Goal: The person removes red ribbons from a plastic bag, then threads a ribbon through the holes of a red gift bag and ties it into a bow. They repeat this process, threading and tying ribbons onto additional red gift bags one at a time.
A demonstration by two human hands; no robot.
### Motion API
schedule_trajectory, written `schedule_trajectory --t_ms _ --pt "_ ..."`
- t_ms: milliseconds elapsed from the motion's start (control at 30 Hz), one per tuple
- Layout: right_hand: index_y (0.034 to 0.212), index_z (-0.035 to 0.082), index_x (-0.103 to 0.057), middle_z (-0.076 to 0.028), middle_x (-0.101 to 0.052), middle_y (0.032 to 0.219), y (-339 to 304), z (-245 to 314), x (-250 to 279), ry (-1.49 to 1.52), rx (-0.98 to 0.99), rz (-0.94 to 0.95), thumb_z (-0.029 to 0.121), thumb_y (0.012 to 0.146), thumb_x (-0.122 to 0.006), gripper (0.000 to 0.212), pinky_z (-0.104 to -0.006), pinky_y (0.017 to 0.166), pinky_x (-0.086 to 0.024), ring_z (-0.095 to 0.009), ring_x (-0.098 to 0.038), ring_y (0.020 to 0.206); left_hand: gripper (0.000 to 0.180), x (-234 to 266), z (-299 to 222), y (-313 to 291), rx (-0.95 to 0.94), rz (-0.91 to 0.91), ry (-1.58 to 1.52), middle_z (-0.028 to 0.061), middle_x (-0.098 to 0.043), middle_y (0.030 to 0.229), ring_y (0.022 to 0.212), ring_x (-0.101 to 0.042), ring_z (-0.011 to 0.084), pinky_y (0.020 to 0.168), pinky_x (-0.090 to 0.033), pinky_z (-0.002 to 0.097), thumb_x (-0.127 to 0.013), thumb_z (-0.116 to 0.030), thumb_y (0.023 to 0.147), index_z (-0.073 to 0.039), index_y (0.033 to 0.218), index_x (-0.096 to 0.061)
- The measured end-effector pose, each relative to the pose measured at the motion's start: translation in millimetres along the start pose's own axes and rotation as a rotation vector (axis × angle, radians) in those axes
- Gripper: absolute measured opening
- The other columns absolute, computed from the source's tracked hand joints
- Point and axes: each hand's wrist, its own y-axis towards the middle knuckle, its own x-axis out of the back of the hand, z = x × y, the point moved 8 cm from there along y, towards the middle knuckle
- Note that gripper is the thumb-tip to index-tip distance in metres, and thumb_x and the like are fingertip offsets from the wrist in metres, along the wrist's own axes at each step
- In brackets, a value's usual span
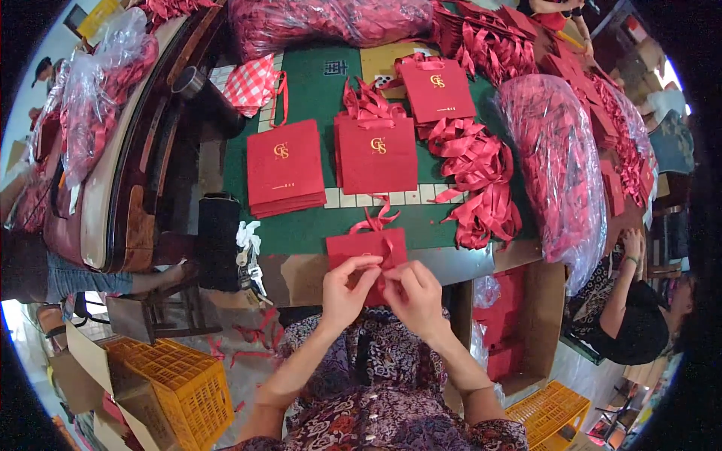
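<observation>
At the near edge of the green table, a small red gift bag (pixel 344 245) lies in front of me with a loop of red ribbon (pixel 374 219) at its top. Over the bag, my left hand (pixel 350 288) pinches the red ribbon with thumb and forefinger. Close beside it, my right hand (pixel 416 295) is closed on the same ribbon, its fingertips together. The exact crossing of the ribbon between my fingers is partly hidden. Beyond the hands lie a stack of flat red bags (pixel 286 167) and a second stack with ribbon handles (pixel 378 154).
A heap of loose red ribbons (pixel 477 177) lies to the right, beside a plastic-wrapped bundle (pixel 556 161). A dark tumbler (pixel 197 86) stands at the left. An open cardboard box (pixel 545 331) sits below right, a yellow crate (pixel 177 387) below left. Other people sit at both sides.
</observation>
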Motion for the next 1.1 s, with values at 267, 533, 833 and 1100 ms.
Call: schedule_trajectory --t_ms 267,533,833,1100 --pt "0.105 0.002 -0.064 -0.013 -0.061 0.093 -2 3 -3 0.203 -0.179 0.034 0.006 0.082 -0.074 0.025 -0.0363 0.069 -0.053 -0.029 -0.064 0.081 0.011 -5 29 -23 0.264 0.169 -0.313 0.0011 -0.068 0.096 0.088 -0.061 0.0062 0.078 -0.05 0.022 -0.063 -0.001 0.094 0.0 0.104 -0.066" --pt "0.097 0.001 -0.063 -0.014 -0.061 0.091 4 2 -21 0.179 -0.098 0.054 0.003 0.086 -0.07 0.014 -0.038 0.07 -0.052 -0.032 -0.063 0.08 0.021 20 13 -8 0.094 0.186 0.051 0.0013 -0.071 0.091 0.077 -0.063 0.0056 0.066 -0.05 0.0233 -0.066 -0.006 0.092 -0.002 0.113 -0.066" --pt "0.101 0.0 -0.06 -0.014 -0.063 0.09 12 -6 -35 0.121 -0.205 0.019 0.002 0.09 -0.065 0.012 -0.0365 0.067 -0.05 -0.03 -0.063 0.077 0.013 52 -5 29 -0.045 -0.066 0.285 0.0108 -0.072 0.088 0.077 -0.069 0.0159 0.067 -0.053 0.0297 -0.067 -0.008 0.09 -0.003 0.101 -0.07" --pt "0.099 0.001 -0.064 -0.014 -0.069 0.09 12 -25 -48 0.333 -0.457 0.01 0.006 0.089 -0.068 0.012 -0.0381 0.076 -0.055 -0.03 -0.07 0.081 0.017 32 -5 19 -0.064 0.029 0.227 0.011 -0.073 0.099 0.09 -0.071 0.0168 0.079 -0.055 0.0299 -0.061 -0.005 0.094 -0.002 0.11 -0.066"
